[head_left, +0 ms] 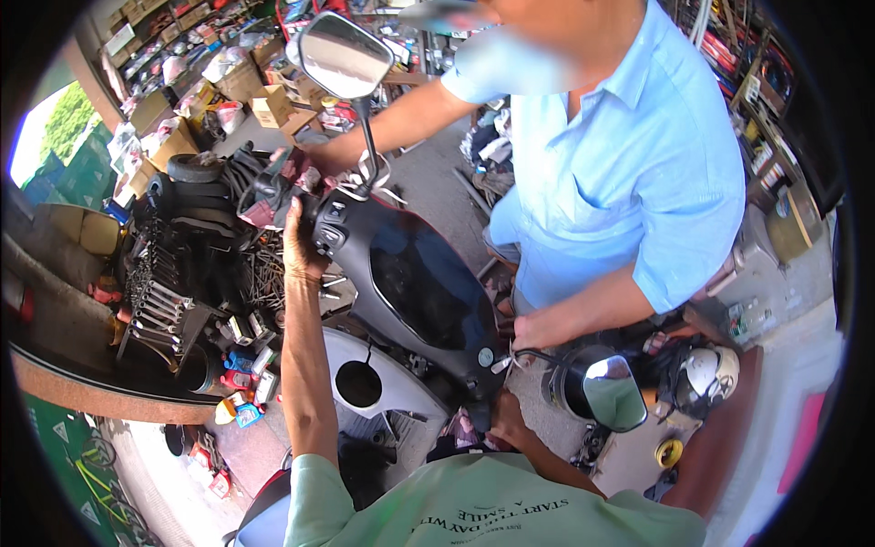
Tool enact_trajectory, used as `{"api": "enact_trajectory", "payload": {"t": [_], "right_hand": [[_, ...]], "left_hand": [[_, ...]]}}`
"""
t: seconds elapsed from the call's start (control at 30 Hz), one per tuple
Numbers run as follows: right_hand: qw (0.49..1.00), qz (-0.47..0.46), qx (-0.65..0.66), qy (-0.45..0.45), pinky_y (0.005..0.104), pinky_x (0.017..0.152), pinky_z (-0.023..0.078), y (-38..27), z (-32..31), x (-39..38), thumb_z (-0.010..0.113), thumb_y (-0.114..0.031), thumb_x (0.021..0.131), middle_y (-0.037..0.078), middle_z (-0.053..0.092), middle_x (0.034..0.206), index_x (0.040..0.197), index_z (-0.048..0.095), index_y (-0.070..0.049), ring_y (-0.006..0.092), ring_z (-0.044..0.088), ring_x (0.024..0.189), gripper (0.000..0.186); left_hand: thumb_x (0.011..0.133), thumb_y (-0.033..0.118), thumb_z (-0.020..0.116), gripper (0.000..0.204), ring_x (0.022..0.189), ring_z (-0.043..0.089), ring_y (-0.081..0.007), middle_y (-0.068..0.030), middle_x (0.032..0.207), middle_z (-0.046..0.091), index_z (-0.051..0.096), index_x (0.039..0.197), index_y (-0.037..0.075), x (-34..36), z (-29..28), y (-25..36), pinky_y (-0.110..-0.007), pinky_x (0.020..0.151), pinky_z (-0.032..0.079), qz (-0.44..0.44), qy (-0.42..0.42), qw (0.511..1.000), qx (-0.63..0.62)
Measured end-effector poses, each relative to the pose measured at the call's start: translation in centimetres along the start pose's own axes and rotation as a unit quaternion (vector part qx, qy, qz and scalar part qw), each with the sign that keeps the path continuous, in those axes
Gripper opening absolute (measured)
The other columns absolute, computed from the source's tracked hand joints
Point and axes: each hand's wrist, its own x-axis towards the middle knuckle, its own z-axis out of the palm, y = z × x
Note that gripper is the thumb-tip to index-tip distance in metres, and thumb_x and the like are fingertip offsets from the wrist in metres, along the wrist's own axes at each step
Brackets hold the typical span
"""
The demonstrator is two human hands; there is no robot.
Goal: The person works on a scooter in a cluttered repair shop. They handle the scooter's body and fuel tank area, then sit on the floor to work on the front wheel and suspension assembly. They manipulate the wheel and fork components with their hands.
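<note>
A dark scooter handlebar cowl with a black display panel [424, 273] stretches across the middle. My left hand [303, 244] is wrapped around the left end of the handlebar, beside the switch cluster [330, 228]. At the right end, my right hand [508, 419] closes around the right handlebar grip [479, 415]; its fingers are partly hidden. Facing me, a person in a light blue shirt [629, 182] has one hand near the left grip and the other hand [533, 330] at the base of the right mirror's stem. Both mirrors, left [346, 55] and right [614, 394], are on their stems.
Wrenches [159, 314] and loose tools [266, 273] lie at the left, with stacked tyres [196, 187] behind. Colourful bottles [244, 383] stand at lower left. Cardboard boxes [272, 107] fill the far left. A white helmet [704, 376] and a yellow ring [669, 452] are on the right.
</note>
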Motion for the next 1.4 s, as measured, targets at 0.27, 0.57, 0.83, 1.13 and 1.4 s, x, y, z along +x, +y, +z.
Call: {"api": "enact_trajectory", "payload": {"t": [0.27, 0.57, 0.83, 1.13, 1.4], "right_hand": [[0.995, 0.017, 0.093, 0.024, 0.0311, 0.092, 0.039, -1.4, -2.3, 0.6, 0.042, -0.014, 0.087, 0.01, 0.054, 0.115, 0.118, 0.044, -0.005, 0.021, 0.051, 0.102, 0.032], [0.991, 0.026, 0.1, 0.082, 0.0433, 0.072, 0.044, -3.1, -10.4, -0.7, 0.062, -0.017, 0.067, 0.021, 0.058, 0.091, 0.095, 0.058, -0.005, 0.0393, 0.054, 0.083, 0.031], [0.988, 0.013, 0.155, 0.016, 0.0289, 0.068, 0.047, -7.2, -17.8, 0.3, 0.067, -0.014, 0.069, 0.01, 0.064, 0.086, 0.093, 0.06, 0.001, 0.0141, 0.058, 0.074, 0.029], [0.989, 0.031, 0.145, 0.015, 0.0315, 0.072, 0.047, -5.9, -16.8, 0.1, 0.07, -0.015, 0.065, 0.01, 0.064, 0.086, 0.093, 0.062, -0.004, 0.0212, 0.06, 0.077, 0.031], [0.989, 0.098, 0.109, -0.015, 0.0335, 0.075, 0.046, -7.2, -16.6, 0.4, 0.068, -0.013, 0.063, 0.009, 0.065, 0.088, 0.089, 0.065, -0.008, 0.0248, 0.061, 0.082, 0.026]], "left_hand": [[0.074, 0.025, 0.069, 0.049, 0.097, 0.058, -0.022, -0.0068, 0.108, 0.059, 0.051, 0.116, 0.008, 1.7, -0.2, 0.3, -0.037, 0.087, 0.045, -0.011, 0.013, 1.0, 0.0], [0.076, 0.036, 0.064, 0.047, 0.1, 0.056, -0.0219, -0.0049, 0.109, 0.059, 0.053, 0.115, 0.011, -0.2, 3.0, 0.3, -0.038, 0.087, 0.043, -0.002, 0.052, 0.997, 0.048], [0.08, 0.035, 0.061, 0.037, 0.094, 0.057, -0.0159, -0.0037, 0.1, 0.061, 0.055, 0.106, 0.009, -1.2, 4.0, -0.2, -0.03, 0.087, 0.041, 0.019, 0.04, 0.998, 0.05], [0.076, 0.035, 0.065, 0.042, 0.098, 0.057, -0.021, -0.0062, 0.106, 0.06, 0.055, 0.109, 0.01, -1.2, 1.7, -0.9, -0.037, 0.088, 0.043, 0.033, 0.073, 0.997, -0.004], [0.076, 0.032, 0.065, 0.047, 0.099, 0.057, -0.0207, -0.0056, 0.108, 0.059, 0.053, 0.115, 0.009, -1.7, 0.8, -1.0, -0.036, 0.087, 0.044, 0.096, 0.092, 0.991, 0.011]]}}
